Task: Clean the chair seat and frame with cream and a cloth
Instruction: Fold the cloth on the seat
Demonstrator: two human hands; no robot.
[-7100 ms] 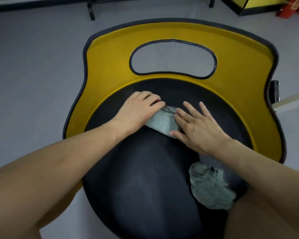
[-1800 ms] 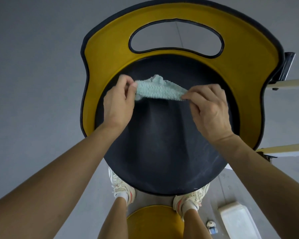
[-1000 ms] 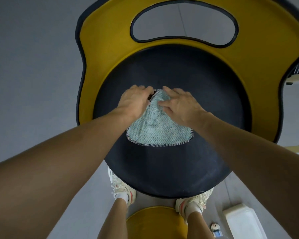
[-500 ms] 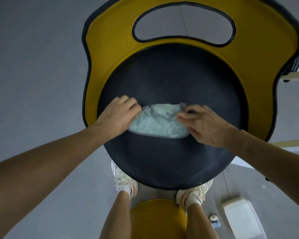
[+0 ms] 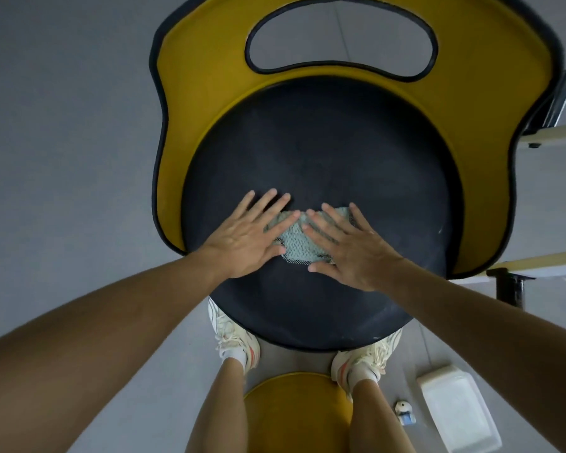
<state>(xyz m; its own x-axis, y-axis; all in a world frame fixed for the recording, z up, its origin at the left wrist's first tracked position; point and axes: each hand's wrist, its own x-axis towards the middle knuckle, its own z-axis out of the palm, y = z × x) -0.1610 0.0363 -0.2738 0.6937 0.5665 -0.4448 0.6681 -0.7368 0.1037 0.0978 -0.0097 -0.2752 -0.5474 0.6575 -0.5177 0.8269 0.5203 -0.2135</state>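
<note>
A chair with a round black seat (image 5: 324, 142) and a yellow frame (image 5: 206, 70) with an oval cut-out stands below me. A pale green cloth (image 5: 296, 241), folded small, lies on the seat near its middle. My left hand (image 5: 249, 237) lies flat with fingers spread, covering the cloth's left edge. My right hand (image 5: 347, 246) lies flat on the cloth's right part, fingers spread. Both palms press down; neither hand grasps the cloth.
My two feet in white shoes (image 5: 234, 338) stand under the seat's near edge. A yellow round thing (image 5: 296, 410) sits between my legs. A white rectangular container (image 5: 458, 416) and a small white and blue object (image 5: 405, 411) lie on the grey floor at right. Pale bars (image 5: 556, 138) run right.
The hands pinched the cloth's ends half a second ago. Now both have let go and lie flat on it with fingers spread, and the cloth is folded narrower.
</note>
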